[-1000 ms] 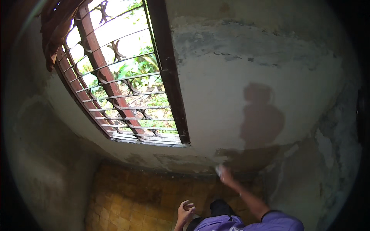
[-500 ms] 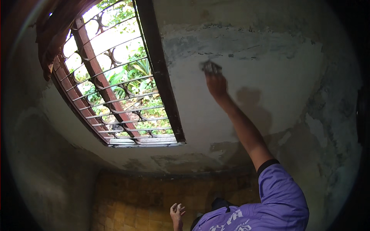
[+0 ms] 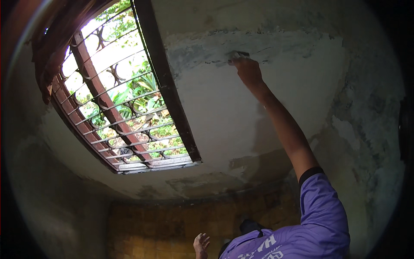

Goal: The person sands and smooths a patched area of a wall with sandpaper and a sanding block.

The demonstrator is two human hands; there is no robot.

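My right hand (image 3: pixel 250 71), at the end of a raised arm, grips a small flat scraper (image 3: pixel 239 55). Its blade is against the wall, or very close, where a rough grey band (image 3: pixel 207 49) runs above a smoother pale coat (image 3: pixel 224 103). The fingers hide most of the handle. Low in the picture, my left hand (image 3: pixel 201 242) hangs by my body with its fingers apart and nothing in it.
A dark-framed window (image 3: pixel 166 86) with metal bars and a reddish upright stands left of the work; greenery shows through it. Bare, patchy plaster (image 3: pixel 258 168) lies low on the wall. Yellowish-brown floor tiles (image 3: pixel 159 228) meet it below.
My right hand has moved the scraper up the wall, from the pale coat to the grey band. The view has shifted slightly to the right. My left hand stays low, fingers now more spread.
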